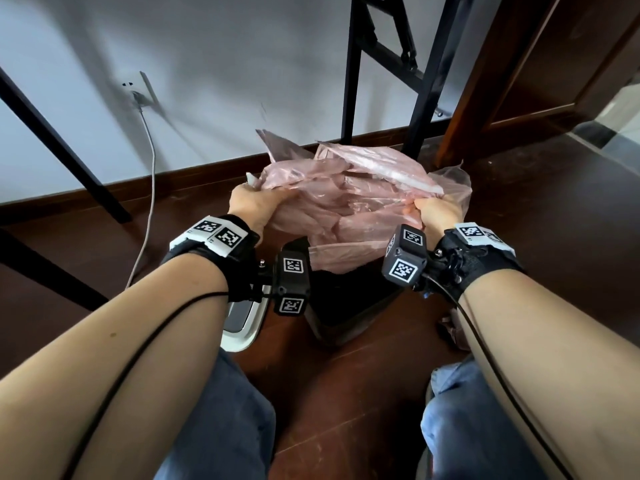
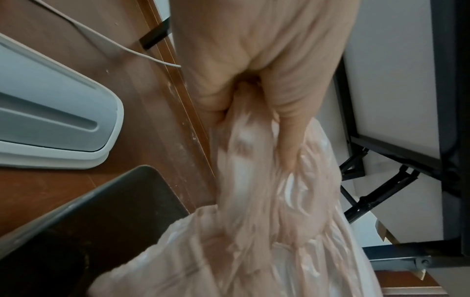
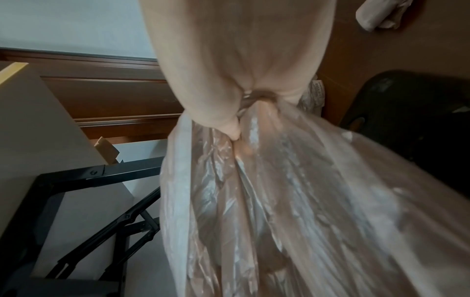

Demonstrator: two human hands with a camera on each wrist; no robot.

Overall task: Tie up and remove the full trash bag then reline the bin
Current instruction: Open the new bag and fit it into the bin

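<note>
Hands, left [image 1: 250, 202] and right [image 1: 437, 210], grip trash bag [image 1: 349, 199] bunched between them above bin [image 1: 346, 306].

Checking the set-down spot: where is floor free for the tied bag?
Bare floor right of the bin, toward the door frame. Left is crowded: lid and cable. Behind, table legs block.

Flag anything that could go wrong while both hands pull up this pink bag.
The trash bag is thin film that the left hand and right hand each grip by a bunched edge; it may tear. Its mouth is still untied, so contents could spill. The black bin might lift or tip with it.
</note>
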